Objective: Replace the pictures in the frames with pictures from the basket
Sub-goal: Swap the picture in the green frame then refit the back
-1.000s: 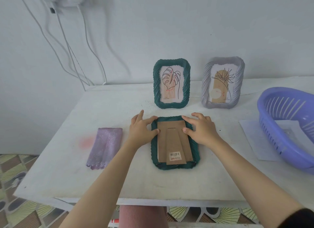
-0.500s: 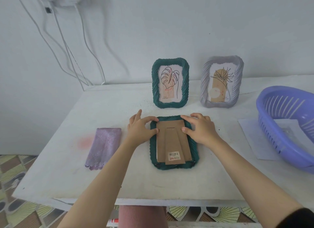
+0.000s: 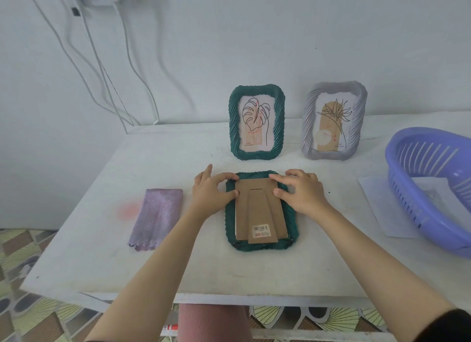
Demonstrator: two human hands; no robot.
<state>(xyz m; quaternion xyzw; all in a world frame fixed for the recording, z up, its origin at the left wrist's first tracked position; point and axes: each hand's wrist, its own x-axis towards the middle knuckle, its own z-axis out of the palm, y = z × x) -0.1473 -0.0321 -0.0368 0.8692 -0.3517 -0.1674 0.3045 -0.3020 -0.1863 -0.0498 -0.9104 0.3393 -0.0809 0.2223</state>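
Observation:
A dark green frame (image 3: 260,246) lies face down in the middle of the white table, its brown cardboard backing (image 3: 257,209) with folded stand and barcode sticker facing up. My left hand (image 3: 211,192) pinches the backing's upper left corner between index finger and thumb. My right hand (image 3: 302,192) pinches the upper right corner the same way. Behind stand a second green frame (image 3: 233,127) with a leaf drawing and a lilac frame (image 3: 309,127) with a plant drawing. The purple basket (image 3: 418,209) at the right holds white sheets (image 3: 430,188).
A folded lilac cloth (image 3: 156,214) lies left of my hands. A white sheet (image 3: 377,204) lies on the table beside and partly under the basket. White cables (image 3: 102,69) hang down the wall at the back left. The table's front edge (image 3: 229,295) is close to my body.
Both hands stay at the top of the face-down frame. My left index finger has curled over towards the backing's top left corner. The view has shifted slightly.

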